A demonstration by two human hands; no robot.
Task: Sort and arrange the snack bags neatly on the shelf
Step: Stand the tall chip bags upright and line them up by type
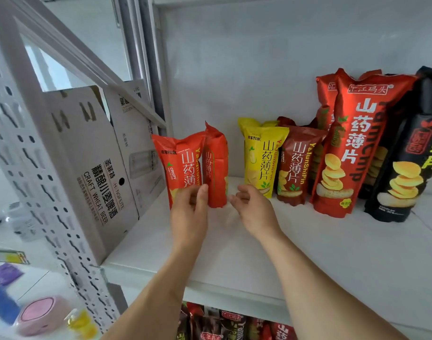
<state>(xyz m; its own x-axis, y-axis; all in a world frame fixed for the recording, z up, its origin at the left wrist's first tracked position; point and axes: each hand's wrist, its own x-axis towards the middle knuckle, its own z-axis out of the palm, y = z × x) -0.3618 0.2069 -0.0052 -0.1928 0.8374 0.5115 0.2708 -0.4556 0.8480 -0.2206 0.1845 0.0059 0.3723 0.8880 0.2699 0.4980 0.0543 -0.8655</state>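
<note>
Both hands are up at the white shelf [259, 241]. The left hand [189, 212] has its fingers loosely bent against the foot of two small orange bags; whether it truly grips one I cannot tell. The right hand [253, 208] hangs just beside them at about three o'clock, fingers relaxed and slightly curled, holding nothing.

The front orange bag [179, 165] stands upright and faces out; the second orange bag [216, 168] stands touching it on its three o'clock side, turned edge-on. Further toward three o'clock, past a gap, a small yellow bag [261, 155] stands upright, with a small dark red bag [296, 165] pressed against it. Next comes a tall red bag [354, 143], another like it behind, then a tall black bag [406, 155] at the far three o'clock end.

At nine o'clock of the orange bags a grey beer carton [92, 173] leans on the shelf end. Below, at six o'clock, more snack bags [234, 322] fill a lower shelf.
</note>
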